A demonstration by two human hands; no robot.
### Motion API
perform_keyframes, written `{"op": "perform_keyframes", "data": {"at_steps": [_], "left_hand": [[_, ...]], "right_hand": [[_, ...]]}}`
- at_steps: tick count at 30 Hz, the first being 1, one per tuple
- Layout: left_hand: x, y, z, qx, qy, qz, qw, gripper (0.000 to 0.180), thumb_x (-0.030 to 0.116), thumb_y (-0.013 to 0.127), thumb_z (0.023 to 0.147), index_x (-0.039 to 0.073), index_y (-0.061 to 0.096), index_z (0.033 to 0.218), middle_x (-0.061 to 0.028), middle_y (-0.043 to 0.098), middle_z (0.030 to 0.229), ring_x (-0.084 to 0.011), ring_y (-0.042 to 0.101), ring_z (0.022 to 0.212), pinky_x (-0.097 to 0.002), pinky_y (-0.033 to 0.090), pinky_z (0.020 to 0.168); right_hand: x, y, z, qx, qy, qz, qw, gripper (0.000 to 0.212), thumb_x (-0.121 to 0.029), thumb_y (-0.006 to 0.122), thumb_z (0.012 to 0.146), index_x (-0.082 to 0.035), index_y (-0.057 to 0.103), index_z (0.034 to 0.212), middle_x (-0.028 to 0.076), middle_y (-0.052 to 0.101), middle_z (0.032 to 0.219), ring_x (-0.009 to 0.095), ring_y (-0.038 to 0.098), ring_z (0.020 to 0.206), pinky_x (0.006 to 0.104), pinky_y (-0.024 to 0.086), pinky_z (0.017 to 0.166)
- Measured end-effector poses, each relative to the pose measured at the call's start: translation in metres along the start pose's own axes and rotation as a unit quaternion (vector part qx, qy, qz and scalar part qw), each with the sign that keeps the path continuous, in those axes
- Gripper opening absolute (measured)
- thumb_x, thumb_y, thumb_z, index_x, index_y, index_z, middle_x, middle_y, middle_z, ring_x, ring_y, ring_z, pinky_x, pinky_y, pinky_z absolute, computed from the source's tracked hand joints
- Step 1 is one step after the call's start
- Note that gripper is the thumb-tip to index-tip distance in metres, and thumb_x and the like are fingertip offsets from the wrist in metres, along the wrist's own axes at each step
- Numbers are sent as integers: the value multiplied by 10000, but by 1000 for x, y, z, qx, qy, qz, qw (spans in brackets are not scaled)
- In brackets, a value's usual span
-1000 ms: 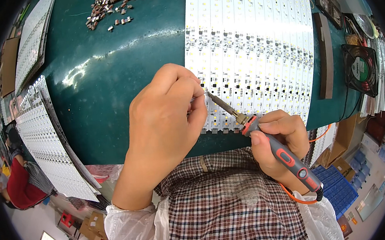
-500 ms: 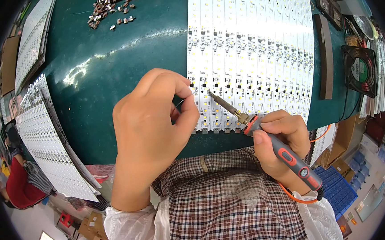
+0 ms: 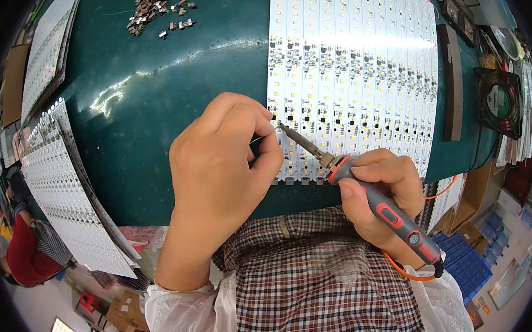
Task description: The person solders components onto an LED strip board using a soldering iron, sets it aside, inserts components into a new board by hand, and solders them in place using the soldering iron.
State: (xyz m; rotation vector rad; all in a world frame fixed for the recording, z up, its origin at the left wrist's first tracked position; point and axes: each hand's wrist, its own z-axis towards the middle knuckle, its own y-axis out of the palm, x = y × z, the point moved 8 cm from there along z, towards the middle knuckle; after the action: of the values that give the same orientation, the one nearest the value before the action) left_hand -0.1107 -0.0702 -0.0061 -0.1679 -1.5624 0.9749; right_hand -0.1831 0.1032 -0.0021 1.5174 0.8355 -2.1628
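In my right hand [image 3: 391,188] is a grey and red soldering iron [image 3: 388,214], held like a pen. Its tip rests at or just above the leftmost strips of a white LED circuit board panel [image 3: 334,81]. My left hand [image 3: 219,154] pinches a thin silvery wire, which looks like solder [image 3: 256,139], between thumb and forefinger. The fingertips are by the panel's left edge, close to the iron's tip, and hide the wire's far end. Small metal connectors [image 3: 304,180] line the panel's near edge.
Small connectors [image 3: 159,7] lie heaped on the green table [image 3: 134,132] at the back. Stacked LED panels [image 3: 73,192] stand at the left. A dark bar [image 3: 451,85] and a black fan [image 3: 498,101] are on the right. The iron's orange cord [image 3: 403,273] passes my right wrist.
The iron's tip has moved left across the panel, onto the leftmost strips. My left hand has shifted slightly right with the wire. The whole view has shifted a little.
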Motion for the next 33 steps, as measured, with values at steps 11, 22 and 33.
{"op": "perform_keyframes", "data": {"at_steps": [11,22,33], "left_hand": [[-1,0,0,-7,-2,-2,1000,127,-74,681,697,14,628,772,-60,646,878,-70,526,564,-203,431,499],[1,0,-1,-15,16,18,1000,152,-73,686,702,16,635,815,-52,645,896,-78,548,586,-208,452,526],[0,-2,-2,-14,-30,-31,999,129,-80,663,704,3,618,793,-67,650,902,-70,571,604,-203,448,536]], "right_hand": [[-3,1,1,11,-2,11,1000,278,-17,796,710,9,572,873,140,658,757,161,662,628,243,510,509],[-3,0,-3,21,10,2,1000,285,-19,805,694,19,574,857,140,654,725,158,649,599,234,502,499],[-2,-1,-3,10,-1,6,1000,285,-17,795,708,18,565,874,145,656,752,145,643,602,232,493,496]]}}
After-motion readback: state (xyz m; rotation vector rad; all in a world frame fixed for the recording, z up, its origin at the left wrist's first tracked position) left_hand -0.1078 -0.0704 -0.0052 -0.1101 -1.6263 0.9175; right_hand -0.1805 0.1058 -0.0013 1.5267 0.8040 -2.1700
